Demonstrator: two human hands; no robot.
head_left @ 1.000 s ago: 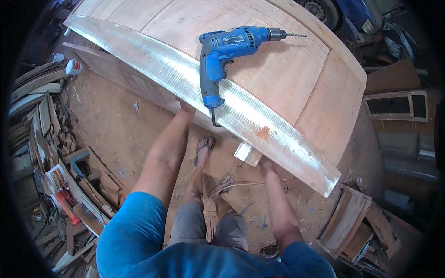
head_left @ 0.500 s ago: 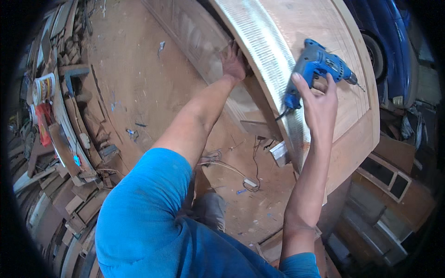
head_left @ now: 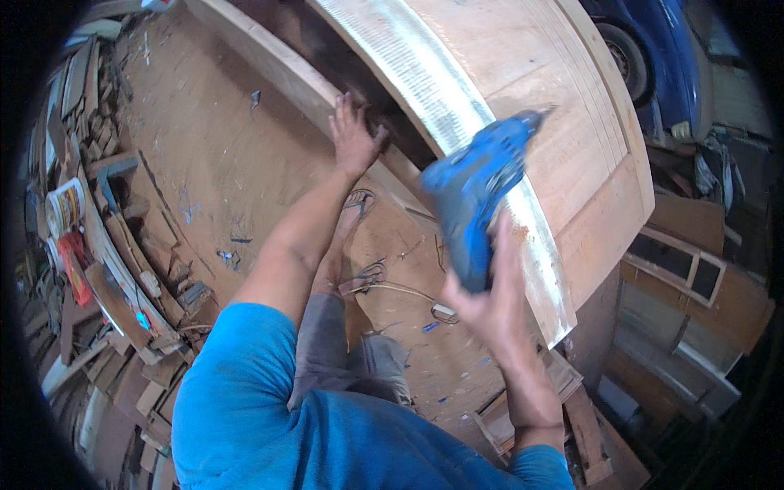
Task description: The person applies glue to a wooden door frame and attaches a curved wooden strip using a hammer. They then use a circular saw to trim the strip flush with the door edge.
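Observation:
A blue power drill (head_left: 482, 175), smeared by motion, is in my right hand (head_left: 494, 290), whose fingers close around its handle. Its chuck points away to the upper right, over the large carved wooden door (head_left: 555, 98) that lies flat. Along that door's near side runs a shiny, pale strip (head_left: 433, 82). My left hand (head_left: 357, 139) rests with fingers spread on the edge of a second wooden panel (head_left: 286, 69), left of the strip. A dark gap separates this panel from the door.
Stacked scrap wood (head_left: 98, 327) fills the left side, with a white bucket (head_left: 65, 206) and a red bag (head_left: 75, 269) among it. A cable (head_left: 400, 290) lies on the dusty floor near my feet. A blue vehicle (head_left: 674, 65) stands at the far right, beyond wooden frames (head_left: 678, 265).
My right hand has taken the drill off the door and drawn it toward me. My left hand has moved left along with the second panel, whose edge now shows, widening the gap.

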